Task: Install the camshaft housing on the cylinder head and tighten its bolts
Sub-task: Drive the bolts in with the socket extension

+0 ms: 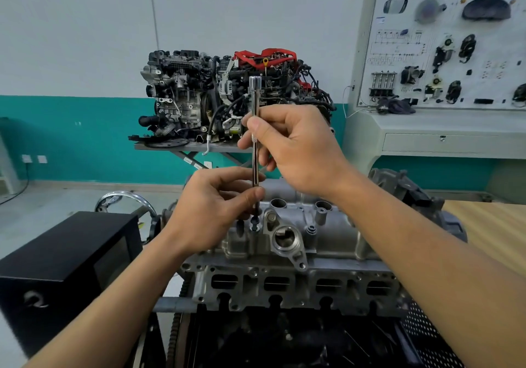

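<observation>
Closest to us, the cylinder head [250, 282] shows its row of ports, and the camshaft housing [336, 225] is seated on top of it, so we judge the fitting part done. A black box [65, 254] stands to the left.

Now the bolts! At the housing's left end a dark bolt [254, 222] stands proud of its hole, not run down by the look of it. We can't tell how many others are in or tight.

Our left hand [210, 211] pinches the lower shaft of the long extension bar [255, 94], steadying its tip at that bolt; touching or just above, we can't say. Higher up, our right hand [296, 145] pinches the knurled section, poised to spin. There's no ratchet on top, so final tightening looks to be ahead.

Beyond, a display engine [185, 91] and a training board [444, 43] stand by the wall.
</observation>
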Tool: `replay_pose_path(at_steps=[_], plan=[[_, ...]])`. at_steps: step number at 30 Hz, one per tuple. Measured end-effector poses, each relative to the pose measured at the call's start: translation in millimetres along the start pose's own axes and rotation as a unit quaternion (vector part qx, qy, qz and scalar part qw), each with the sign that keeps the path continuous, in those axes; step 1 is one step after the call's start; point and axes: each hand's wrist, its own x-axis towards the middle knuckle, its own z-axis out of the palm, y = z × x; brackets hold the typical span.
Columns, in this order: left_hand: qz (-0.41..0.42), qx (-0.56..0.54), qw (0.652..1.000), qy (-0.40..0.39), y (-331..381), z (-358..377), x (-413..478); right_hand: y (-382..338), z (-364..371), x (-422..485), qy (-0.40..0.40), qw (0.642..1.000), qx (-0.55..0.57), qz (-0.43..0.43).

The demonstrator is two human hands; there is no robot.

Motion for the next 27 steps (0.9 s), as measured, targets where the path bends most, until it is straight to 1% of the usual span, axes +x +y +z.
replay_pose_path(at_steps=[7, 10, 13, 16, 18, 19, 21, 24, 25, 27], plan=[[-0.02, -0.003, 1.0, -0.023, -4, -2, -1, -5, 0, -1, -0.026, 0.999, 0.026, 0.006], [-0.013, 0.006, 0.999, -0.033, -4, -4, -3, -4, 0, -2, -0.021, 0.999, 0.03, 0.008], [-0.015, -0.001, 0.999, -0.04, -5, -6, -4, -6, 1, -3, 0.019, 1.0, 0.015, 0.009], [-0.014, 0.016, 0.998, -0.053, -4, -6, -1, -6, 3, 1, 0.093, 0.995, -0.03, 0.018], [-0.015, 0.022, 0.998, -0.056, -3, -4, 0, -4, 2, 4, 0.112, 0.991, -0.057, 0.035], [-0.013, 0.024, 0.998, -0.057, -2, -4, 0, -4, 1, 4, 0.099, 0.992, -0.064, 0.048], [-0.009, 0.031, 0.998, -0.056, -2, -3, 1, -6, -1, 4, 0.039, 0.995, -0.063, 0.072], [-0.009, 0.037, 0.998, -0.054, -3, -3, 1, -14, -7, 4, -0.031, 0.997, -0.006, 0.075], [-0.009, 0.038, 0.998, -0.053, -3, -4, 1, -17, -10, 5, -0.049, 0.996, -0.004, 0.076], [-0.011, 0.04, 0.998, -0.049, -2, -4, 0, -23, -15, 7, -0.083, 0.993, -0.034, 0.08]])
